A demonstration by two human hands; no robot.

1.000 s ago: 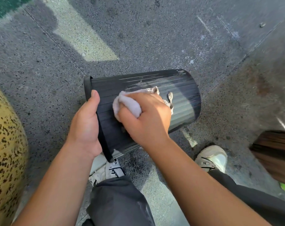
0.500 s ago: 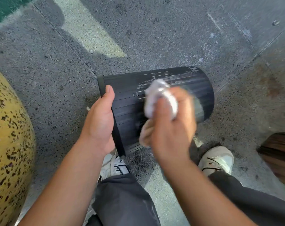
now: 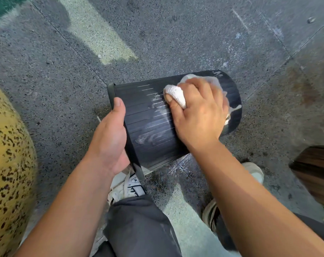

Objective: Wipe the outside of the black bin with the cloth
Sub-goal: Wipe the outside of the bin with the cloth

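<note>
One bin (image 3: 150, 115), one cloth (image 3: 176, 93), two hands.

No text, number or sign can be read with any certainty. The white sneaker (image 3: 126, 184) below the black bin (image 3: 150, 127) carries a small dark mark on its tongue that looks like a logo, but it is too small and blurred to make out as letters. The pale scuffs near the closed end of the bin are smears, not writing.
</note>
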